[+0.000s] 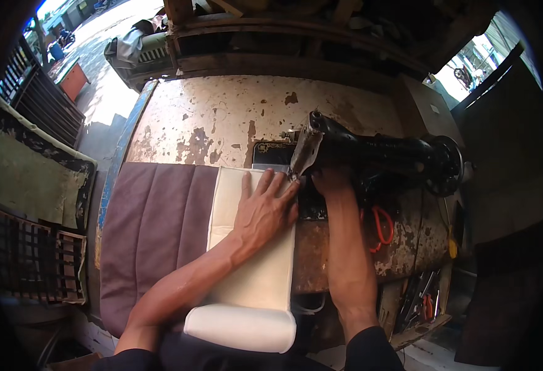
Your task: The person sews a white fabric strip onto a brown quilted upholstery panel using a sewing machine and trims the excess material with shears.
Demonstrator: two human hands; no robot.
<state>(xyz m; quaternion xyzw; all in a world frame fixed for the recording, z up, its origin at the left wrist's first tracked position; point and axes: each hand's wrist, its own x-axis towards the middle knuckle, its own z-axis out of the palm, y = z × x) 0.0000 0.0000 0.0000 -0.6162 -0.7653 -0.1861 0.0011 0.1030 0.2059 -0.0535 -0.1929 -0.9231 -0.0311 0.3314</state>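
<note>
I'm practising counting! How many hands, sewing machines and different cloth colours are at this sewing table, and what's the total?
Hands: 2, the left hand and the right hand
Sewing machines: 1 black sewing machine
Cloth colours: 2, purple-brown cloth and cream cloth
Total: 5

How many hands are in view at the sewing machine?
2: the left hand spread on the cream fabric; the right hand, partly hidden, under the sewing machine arm.
</note>
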